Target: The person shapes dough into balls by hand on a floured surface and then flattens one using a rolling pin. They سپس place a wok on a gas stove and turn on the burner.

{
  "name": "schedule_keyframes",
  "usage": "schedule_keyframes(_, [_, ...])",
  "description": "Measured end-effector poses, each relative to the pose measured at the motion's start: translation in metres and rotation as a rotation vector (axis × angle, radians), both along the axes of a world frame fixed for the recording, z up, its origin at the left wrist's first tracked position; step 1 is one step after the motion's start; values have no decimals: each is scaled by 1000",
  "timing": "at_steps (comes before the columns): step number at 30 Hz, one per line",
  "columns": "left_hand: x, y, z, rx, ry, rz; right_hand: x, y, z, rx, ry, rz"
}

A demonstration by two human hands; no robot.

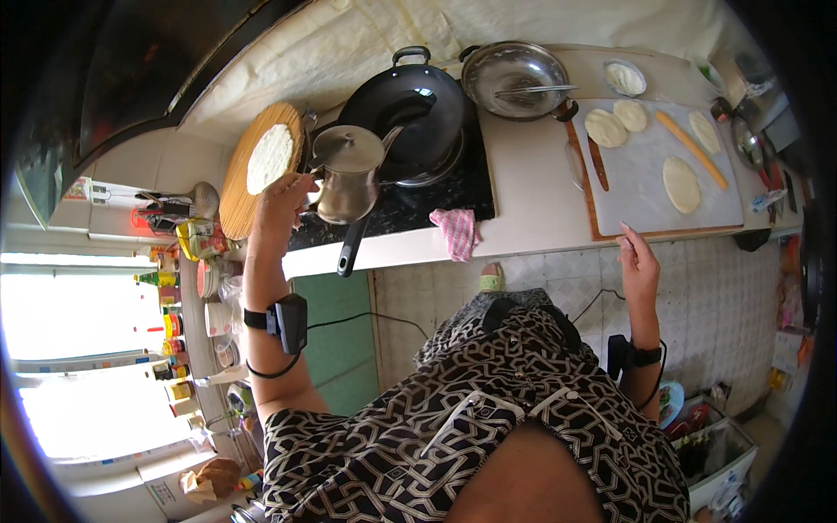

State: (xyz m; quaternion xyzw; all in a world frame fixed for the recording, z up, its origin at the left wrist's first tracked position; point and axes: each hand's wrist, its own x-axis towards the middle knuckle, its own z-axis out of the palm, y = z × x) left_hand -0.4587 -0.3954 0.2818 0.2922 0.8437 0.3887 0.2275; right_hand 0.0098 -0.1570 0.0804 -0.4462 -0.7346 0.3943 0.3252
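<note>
My left hand [285, 204] grips the side handle of a lidded stainless steel pot with a spout [348, 180]. The pot is held over the near left side of a black wok [409, 104], its spout pointing at the wok. Inside the wok is a shiny dark surface. The wok's long black handle [354, 248] shows below the pot and sticks out past the counter edge. My right hand [638, 265] hangs in front of the counter, near the front edge of a dough board [628, 209]. It holds nothing, its fingers loosely apart.
A round slatted tray [237, 202] left of the stove carries a flat dough round [270, 159]. Dough pieces [681, 185], a rolling pin [691, 149] and a brown-handled tool [597, 163] lie on the board. Behind stand a steel pan [514, 80] and flour bowl [625, 78]. A pink checked cloth [456, 233] overhangs the counter edge.
</note>
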Motion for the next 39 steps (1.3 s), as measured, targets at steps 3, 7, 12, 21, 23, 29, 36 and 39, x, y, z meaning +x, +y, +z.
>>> schedule_keyframes(3, [1, 17, -7, -1, 15, -5, 7, -2, -1, 2, -4, -10])
schedule_keyframes(7, [6, 39, -10, 8, -42, -5, 15, -5, -3, -1, -1, -23])
schedule_keyframes(12, [4, 41, -11, -15, 14, -50, 21, -6, -2, -21, 3, -39])
schedule_keyframes(21, [-11, -11, -10, -50, -8, 55, 23, -6, -7, -28, -16, -47])
schedule_keyframes(23, [-12, -25, -6, -53, 1, 114, 20, -4, -10, -20, -25, -33])
schedule_keyframes(29, [-37, -55, -13, 64, 46, 262, 3, -2, -13, -30, 10, 19])
schedule_keyframes(36, [-35, -60, -34, 449, -192, 310, -6, -4, -5, 1, 11, 6])
schedule_keyframes(39, [-29, -62, -52, 626, -295, 322, -4, -4, -1, -38, 0, 6])
